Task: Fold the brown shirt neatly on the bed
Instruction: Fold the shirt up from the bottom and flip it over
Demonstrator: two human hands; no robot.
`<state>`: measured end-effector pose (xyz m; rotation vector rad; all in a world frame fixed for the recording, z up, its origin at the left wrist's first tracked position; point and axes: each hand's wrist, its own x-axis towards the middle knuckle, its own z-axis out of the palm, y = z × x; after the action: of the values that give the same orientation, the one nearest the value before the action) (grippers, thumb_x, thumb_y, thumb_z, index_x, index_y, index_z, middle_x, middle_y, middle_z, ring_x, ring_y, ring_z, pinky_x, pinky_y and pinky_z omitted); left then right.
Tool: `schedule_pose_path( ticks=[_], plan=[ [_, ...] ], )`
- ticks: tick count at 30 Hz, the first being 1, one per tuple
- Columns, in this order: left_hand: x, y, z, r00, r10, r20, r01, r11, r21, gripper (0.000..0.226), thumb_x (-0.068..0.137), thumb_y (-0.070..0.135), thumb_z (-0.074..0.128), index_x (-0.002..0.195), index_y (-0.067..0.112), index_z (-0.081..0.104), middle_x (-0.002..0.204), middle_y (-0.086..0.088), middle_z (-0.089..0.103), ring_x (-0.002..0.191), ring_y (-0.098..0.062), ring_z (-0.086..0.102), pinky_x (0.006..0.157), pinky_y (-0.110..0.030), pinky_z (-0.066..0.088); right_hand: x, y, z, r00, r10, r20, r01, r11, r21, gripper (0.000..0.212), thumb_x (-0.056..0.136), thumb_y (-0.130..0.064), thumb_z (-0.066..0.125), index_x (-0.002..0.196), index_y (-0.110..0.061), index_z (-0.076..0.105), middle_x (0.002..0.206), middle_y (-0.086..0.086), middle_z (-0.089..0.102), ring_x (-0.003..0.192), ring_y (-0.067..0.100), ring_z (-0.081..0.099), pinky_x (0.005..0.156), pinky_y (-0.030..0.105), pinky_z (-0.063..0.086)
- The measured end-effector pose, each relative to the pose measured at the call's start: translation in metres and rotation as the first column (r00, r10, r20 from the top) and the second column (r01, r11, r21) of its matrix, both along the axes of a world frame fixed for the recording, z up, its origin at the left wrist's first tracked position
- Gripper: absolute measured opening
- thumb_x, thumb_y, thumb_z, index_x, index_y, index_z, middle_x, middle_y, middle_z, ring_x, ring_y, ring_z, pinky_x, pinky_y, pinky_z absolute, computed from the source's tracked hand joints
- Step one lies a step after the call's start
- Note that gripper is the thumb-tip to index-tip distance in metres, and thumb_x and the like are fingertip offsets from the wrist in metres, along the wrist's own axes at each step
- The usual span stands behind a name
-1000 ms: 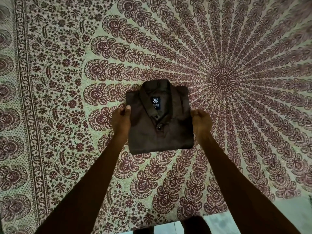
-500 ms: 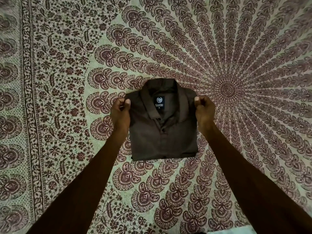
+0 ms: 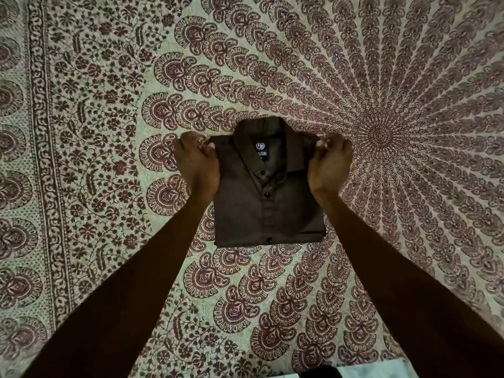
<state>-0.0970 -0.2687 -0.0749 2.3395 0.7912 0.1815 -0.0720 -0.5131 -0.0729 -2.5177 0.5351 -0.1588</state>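
Observation:
The brown shirt (image 3: 268, 211) lies folded into a compact rectangle on the bed, collar up and away from me, its dark label and buttoned placket showing. My left hand (image 3: 197, 162) pinches the shirt's upper left shoulder corner between thumb and curled fingers. My right hand (image 3: 330, 162) pinches the upper right shoulder corner the same way. Both forearms reach in from the bottom of the view. The shirt's side edges near the hands are partly hidden by them.
The bed is covered by a patterned mandala sheet (image 3: 381, 137) in maroon and pale green, with a floral border band (image 3: 43, 132) down the left. A pale strip of floor (image 3: 376, 371) shows past the bed's near edge at the bottom.
Both hands have slid up the shirt's sides from the middle to the shoulder corners. The shirt has come to lie flat on the sheet.

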Motion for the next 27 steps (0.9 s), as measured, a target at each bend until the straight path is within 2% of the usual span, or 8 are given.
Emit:
schedule_pose_path(
  ticks=[2,7,13,16,19,22,24,27],
  plan=[
    [-0.02,-0.018,0.011,0.991,-0.124,0.045,0.115,0.98,0.16,0.037,0.092,0.027,0.053,0.125,0.012,0.052,0.132,-0.013,0.05,0.12,-0.026,0.05,0.097,-0.037,0.043,-0.024,-0.001,0.003,0.99,0.13,0.061,-0.124,0.987,-0.099,0.034,0.099,-0.03,0.04,0.126,-0.014,0.054,0.125,0.01,0.055,0.11,0.024,0.051,0.088,0.035,0.044],
    [-0.103,-0.068,0.004,0.855,-0.506,-0.112,0.519,0.833,0.192,0.059,0.1,0.042,0.039,0.151,0.015,0.026,0.16,-0.005,0.02,0.149,-0.022,0.014,0.119,-0.044,0.019,-0.095,0.003,-0.006,0.916,0.372,-0.152,-0.392,0.911,-0.13,0.057,0.102,-0.045,0.026,0.152,-0.018,0.023,0.161,0.006,0.018,0.147,0.027,0.018,0.118,0.044,0.019],
    [-0.122,-0.069,-0.024,0.786,-0.542,-0.296,0.607,0.768,0.204,0.068,0.099,0.054,0.027,0.154,0.019,0.009,0.163,-0.003,0.005,0.151,-0.021,-0.002,0.122,-0.045,0.008,-0.105,-0.012,-0.034,0.86,0.46,-0.22,-0.49,0.866,-0.103,0.064,0.101,-0.049,0.018,0.154,-0.016,0.012,0.163,0.005,0.005,0.15,0.023,0.003,0.121,0.042,0.008],
    [-0.118,-0.067,-0.012,0.883,-0.43,-0.188,0.458,0.877,0.147,0.063,0.098,0.051,0.037,0.151,0.018,0.024,0.16,-0.005,0.019,0.148,-0.022,0.013,0.121,-0.044,0.012,-0.11,-0.016,-0.017,0.958,0.284,-0.041,-0.278,0.954,0.11,0.053,0.101,-0.038,0.033,0.146,-0.011,0.034,0.151,0.011,0.036,0.139,0.023,0.033,0.112,0.033,0.03],
    [-0.123,-0.055,0.001,0.995,-0.044,-0.091,0.042,0.999,-0.021,0.055,0.095,0.042,0.051,0.142,0.015,0.039,0.144,-0.012,0.039,0.13,-0.022,0.038,0.107,-0.04,0.035,-0.126,-0.033,0.003,0.999,-0.034,-0.005,0.034,0.965,0.259,0.031,0.1,-0.031,0.046,0.113,-0.008,0.06,0.104,0.006,0.065,0.093,0.018,0.059,0.078,0.028,0.05],
    [-0.14,-0.04,-0.006,0.984,0.124,-0.131,-0.154,0.955,-0.252,0.044,0.092,0.039,0.054,0.125,0.01,0.052,0.125,-0.014,0.054,0.114,-0.028,0.052,0.096,-0.044,0.048,-0.146,-0.052,0.006,0.974,0.015,-0.227,0.077,0.918,0.389,0.028,0.096,-0.035,0.056,0.086,-0.012,0.066,0.075,0.002,0.065,0.068,0.018,0.062,0.055,0.016,0.045],
    [-0.149,-0.035,-0.004,0.979,0.131,-0.158,-0.178,0.925,-0.336,0.034,0.092,0.038,0.055,0.111,0.01,0.058,0.109,-0.009,0.063,0.098,-0.025,0.06,0.085,-0.046,0.052,-0.153,-0.057,0.005,0.944,0.076,-0.322,0.071,0.904,0.421,0.027,0.09,-0.039,0.064,0.088,-0.012,0.07,0.075,0.0,0.07,0.067,0.014,0.065,0.058,0.02,0.052],
    [-0.155,-0.034,0.003,0.979,0.061,-0.193,-0.12,0.943,-0.31,0.027,0.095,0.034,0.055,0.101,0.009,0.063,0.093,-0.006,0.066,0.083,-0.019,0.058,0.073,-0.031,0.045,-0.154,-0.057,0.009,0.931,0.116,-0.345,0.064,0.88,0.47,0.028,0.08,-0.031,0.076,0.098,-0.01,0.073,0.082,0.003,0.074,0.071,0.011,0.068,0.065,0.024,0.054]
  ],
)
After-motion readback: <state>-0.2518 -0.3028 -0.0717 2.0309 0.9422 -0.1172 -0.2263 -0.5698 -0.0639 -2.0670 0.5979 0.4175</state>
